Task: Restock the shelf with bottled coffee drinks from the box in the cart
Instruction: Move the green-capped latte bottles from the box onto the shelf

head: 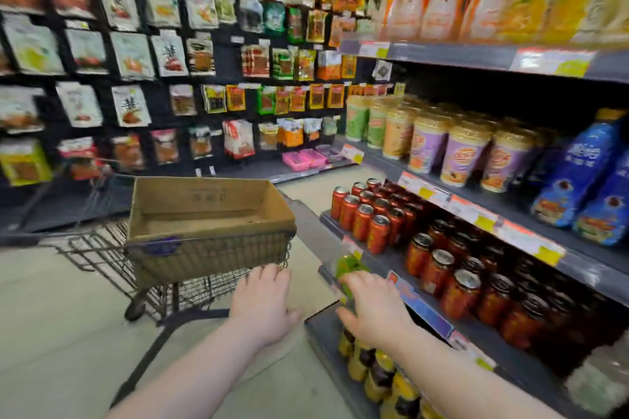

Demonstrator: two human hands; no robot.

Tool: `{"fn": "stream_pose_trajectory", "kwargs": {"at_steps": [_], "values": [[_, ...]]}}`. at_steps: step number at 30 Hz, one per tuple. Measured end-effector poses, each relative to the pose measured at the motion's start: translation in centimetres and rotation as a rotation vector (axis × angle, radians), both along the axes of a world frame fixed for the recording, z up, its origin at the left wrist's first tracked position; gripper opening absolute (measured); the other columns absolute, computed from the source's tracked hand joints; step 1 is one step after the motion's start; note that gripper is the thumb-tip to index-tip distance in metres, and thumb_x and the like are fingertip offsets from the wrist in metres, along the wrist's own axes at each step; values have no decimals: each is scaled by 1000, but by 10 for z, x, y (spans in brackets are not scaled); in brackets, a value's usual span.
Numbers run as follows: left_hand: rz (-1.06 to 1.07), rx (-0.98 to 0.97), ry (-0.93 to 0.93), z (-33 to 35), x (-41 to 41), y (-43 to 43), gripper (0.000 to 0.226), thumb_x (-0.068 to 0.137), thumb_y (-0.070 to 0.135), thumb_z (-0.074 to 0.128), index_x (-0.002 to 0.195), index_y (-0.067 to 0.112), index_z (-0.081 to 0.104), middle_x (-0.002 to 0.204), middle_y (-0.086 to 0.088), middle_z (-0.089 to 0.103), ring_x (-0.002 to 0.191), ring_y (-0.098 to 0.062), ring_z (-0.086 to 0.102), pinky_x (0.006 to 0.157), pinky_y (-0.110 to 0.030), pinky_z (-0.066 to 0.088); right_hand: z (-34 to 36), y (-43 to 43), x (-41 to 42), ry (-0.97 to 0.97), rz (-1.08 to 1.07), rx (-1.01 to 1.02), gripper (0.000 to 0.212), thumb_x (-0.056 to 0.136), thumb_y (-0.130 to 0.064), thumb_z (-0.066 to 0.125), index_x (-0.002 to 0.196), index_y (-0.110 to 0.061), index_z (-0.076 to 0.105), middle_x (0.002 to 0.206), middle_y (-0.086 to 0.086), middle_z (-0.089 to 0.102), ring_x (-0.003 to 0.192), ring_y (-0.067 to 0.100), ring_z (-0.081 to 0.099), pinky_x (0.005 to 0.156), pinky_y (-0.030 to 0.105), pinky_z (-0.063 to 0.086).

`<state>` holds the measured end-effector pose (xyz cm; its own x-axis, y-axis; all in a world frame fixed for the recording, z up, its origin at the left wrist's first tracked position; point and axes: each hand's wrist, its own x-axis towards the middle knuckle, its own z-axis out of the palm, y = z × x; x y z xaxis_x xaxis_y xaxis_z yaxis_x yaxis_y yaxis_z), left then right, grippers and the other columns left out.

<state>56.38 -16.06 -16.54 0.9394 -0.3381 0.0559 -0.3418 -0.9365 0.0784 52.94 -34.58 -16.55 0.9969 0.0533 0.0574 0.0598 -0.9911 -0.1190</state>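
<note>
**Bottle at the low shelf**

The right hand (374, 308) holds a green-topped bottle (348, 265) in its fingers at the bottom shelf (321, 328), on the right. The left hand (263, 303) has wide fingers, near the cart (211, 250). The box (204, 211) sits in the cart.

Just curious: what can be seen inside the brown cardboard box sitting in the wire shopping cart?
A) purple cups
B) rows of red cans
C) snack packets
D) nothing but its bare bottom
D: the open brown cardboard box in the wire shopping cart shows only its bare inner floor and walls, though the strip just behind its near wall is hidden.
</note>
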Motion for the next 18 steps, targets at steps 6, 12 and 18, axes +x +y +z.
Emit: {"fn": "stream_pose_trajectory", "kwargs": {"at_steps": [6,12,18], "values": [[133,-22,78,-20,18,52,71,86,59,48,143,23,28,149,-2,30,138,-25,26,112,-39,23,-14,49,47,90,106,-11,52,90,-42,48,138,-27,37,140,0,44,132,23,37,108,37,30],[270,-14,106,-32,67,96,67,85,61,48,138,24,33,142,1,37,133,-23,33,110,-40,29,-29,87,120,158,202,45,50,90,-40,48,137,-27,37,142,-1,41,132,24,35,108,37,26],[357,-9,156,-43,146,102,69,85,60,48,141,25,30,142,2,37,132,-21,33,111,-39,29,-37,97,219,191,268,63,50,90,-38,49,137,-29,35,140,-2,41,131,22,35,110,37,26]]}}
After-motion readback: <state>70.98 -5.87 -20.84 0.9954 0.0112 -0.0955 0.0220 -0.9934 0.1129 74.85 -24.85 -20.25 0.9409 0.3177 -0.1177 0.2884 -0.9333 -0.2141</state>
